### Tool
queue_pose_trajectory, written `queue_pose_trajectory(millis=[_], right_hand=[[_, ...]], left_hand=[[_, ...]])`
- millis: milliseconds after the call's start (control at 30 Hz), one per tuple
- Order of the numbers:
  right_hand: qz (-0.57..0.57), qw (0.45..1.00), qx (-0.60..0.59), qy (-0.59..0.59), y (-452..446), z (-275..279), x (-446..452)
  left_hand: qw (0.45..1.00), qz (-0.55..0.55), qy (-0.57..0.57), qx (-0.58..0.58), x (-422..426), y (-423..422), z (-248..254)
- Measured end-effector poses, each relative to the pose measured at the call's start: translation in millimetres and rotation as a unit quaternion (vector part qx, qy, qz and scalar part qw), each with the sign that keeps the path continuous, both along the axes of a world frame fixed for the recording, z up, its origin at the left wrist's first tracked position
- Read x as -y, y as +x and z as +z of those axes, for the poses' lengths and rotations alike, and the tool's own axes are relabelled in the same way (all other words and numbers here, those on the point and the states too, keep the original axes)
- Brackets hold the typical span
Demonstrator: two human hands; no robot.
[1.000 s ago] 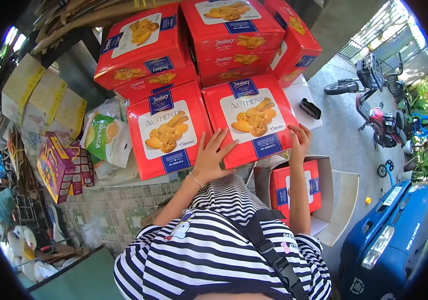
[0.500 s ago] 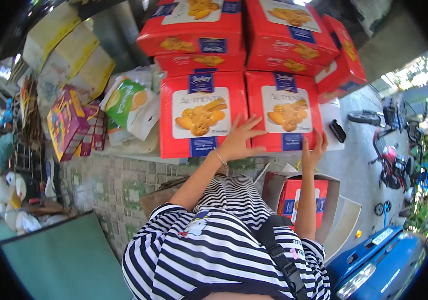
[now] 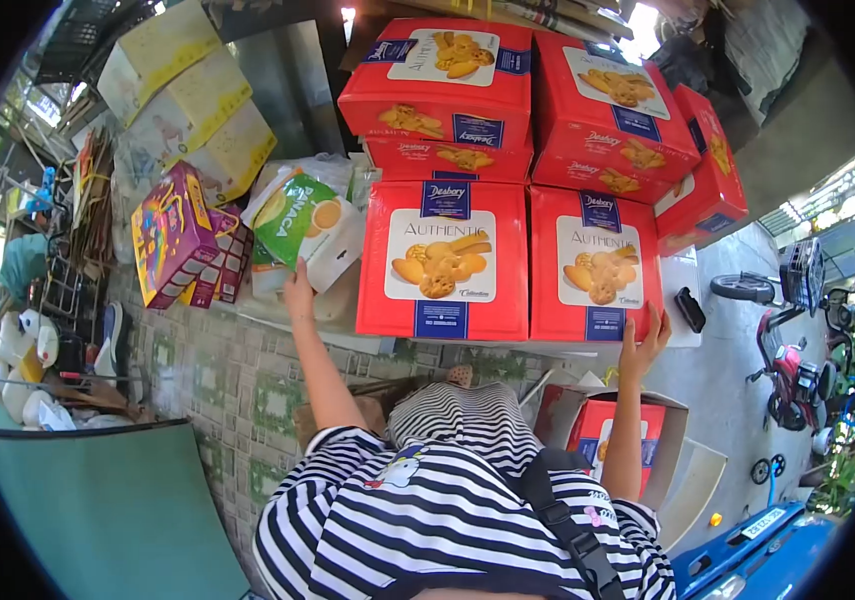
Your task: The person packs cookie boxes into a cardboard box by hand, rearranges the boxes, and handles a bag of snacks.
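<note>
My left hand [image 3: 299, 292] is at the lower edge of a green-and-white snack package [image 3: 300, 222], its fingers closed on that edge and partly hidden. The package lies among clear plastic wrapping, left of the red boxes. My right hand [image 3: 645, 345] rests with fingers spread against the lower right corner of a red cookie box [image 3: 546, 290]. Beside that box stands another red cookie box [image 3: 376, 270], close against it. Both show a cookie picture and a blue label.
More red boxes [image 3: 435, 92] are stacked behind. Purple cartons [image 3: 176, 235] and yellow-white cartons [image 3: 183, 95] stand at left. An open cardboard box [image 3: 675, 440] with a red box inside is below right. A black object [image 3: 690, 310] lies right; a bicycle and blue vehicle [image 3: 748, 550] stand beyond.
My left hand has left the front of the red boxes and moved left to the green-and-white package. My right hand stays at the right box's corner. The view has shifted.
</note>
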State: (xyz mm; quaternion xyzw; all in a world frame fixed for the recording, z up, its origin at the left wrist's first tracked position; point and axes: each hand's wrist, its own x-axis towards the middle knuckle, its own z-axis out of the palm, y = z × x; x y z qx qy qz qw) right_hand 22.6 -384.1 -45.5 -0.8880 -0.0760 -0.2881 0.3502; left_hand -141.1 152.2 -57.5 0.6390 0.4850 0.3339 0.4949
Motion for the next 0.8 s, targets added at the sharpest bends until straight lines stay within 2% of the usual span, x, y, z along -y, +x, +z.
queue_pose_trajectory(millis=[33,100,233,333,400,467,500,567,633,700,733,800], right_hand=[[0.000,1.000,-0.003,0.002,0,0,0],[-0.009,1.000,-0.012,0.000,-1,0,0],[-0.022,1.000,-0.020,-0.010,2,-4,5],[-0.055,0.998,-0.035,0.003,7,-6,4],[-0.091,0.994,-0.059,0.019,6,-5,-4],[-0.096,0.994,-0.048,0.022,9,-10,-3],[-0.096,0.994,-0.055,0.026,8,-9,-4],[-0.097,0.993,-0.055,0.027,10,-11,-4],[-0.085,0.994,-0.055,0.030,7,-11,-2],[-0.079,0.995,-0.048,0.027,4,-11,-1],[-0.078,0.996,-0.039,0.030,7,-11,-3],[-0.087,0.996,-0.028,0.020,14,-10,-5]], left_hand=[[1.000,-0.008,0.005,-0.001,-2,4,0],[0.984,0.034,0.171,0.042,-2,16,-1],[0.964,0.134,0.148,0.174,51,47,80],[0.968,0.091,0.133,0.192,121,60,133],[0.966,0.013,0.148,0.211,173,71,142],[0.954,-0.115,-0.006,0.275,225,74,144],[0.937,-0.234,0.029,0.257,242,77,139],[0.849,-0.465,0.095,0.233,276,82,130],[0.678,-0.719,0.097,0.119,290,74,139],[0.616,-0.788,0.014,-0.003,289,61,161],[0.657,-0.752,-0.043,0.021,285,54,162],[0.749,-0.641,0.077,0.146,265,52,159]])
